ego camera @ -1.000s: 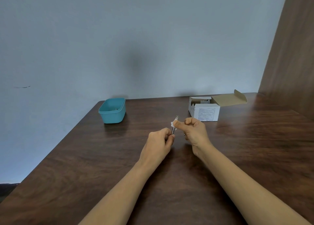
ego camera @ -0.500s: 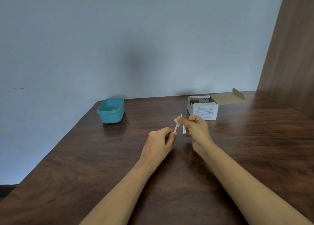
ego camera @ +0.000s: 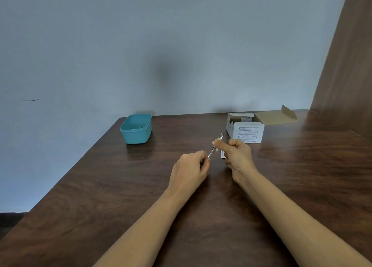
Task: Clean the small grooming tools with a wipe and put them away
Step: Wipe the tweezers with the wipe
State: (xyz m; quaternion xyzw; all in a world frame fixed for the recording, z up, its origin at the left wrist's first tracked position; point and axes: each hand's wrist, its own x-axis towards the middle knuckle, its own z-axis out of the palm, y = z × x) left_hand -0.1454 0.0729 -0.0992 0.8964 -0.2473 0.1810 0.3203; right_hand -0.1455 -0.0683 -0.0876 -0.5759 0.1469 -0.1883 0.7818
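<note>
Above the middle of the dark wooden table (ego camera: 100, 186), my left hand (ego camera: 190, 169) grips the lower end of a thin metal grooming tool (ego camera: 211, 152) that slants up to the right. My right hand (ego camera: 236, 156) pinches a small white wipe (ego camera: 214, 144) round the tool's upper part, thumb in front; the tool's tip (ego camera: 221, 135) sticks out past the wipe. A teal plastic tub (ego camera: 135, 128) stands at the table's far left, with a small metal item inside. A flat wipe packet (ego camera: 222, 155) lies on the table, partly hidden behind my right hand.
An open white cardboard box (ego camera: 246, 130) with its brown flap folded back sits at the far right of the table, just beyond my right hand. A grey-blue wall closes the back. A brown wooden panel (ego camera: 346, 65) rises on the right.
My right hand has slid the wipe up along the tool and both hands have drifted slightly right. The left hand's grip on the tool's end stays the same.
</note>
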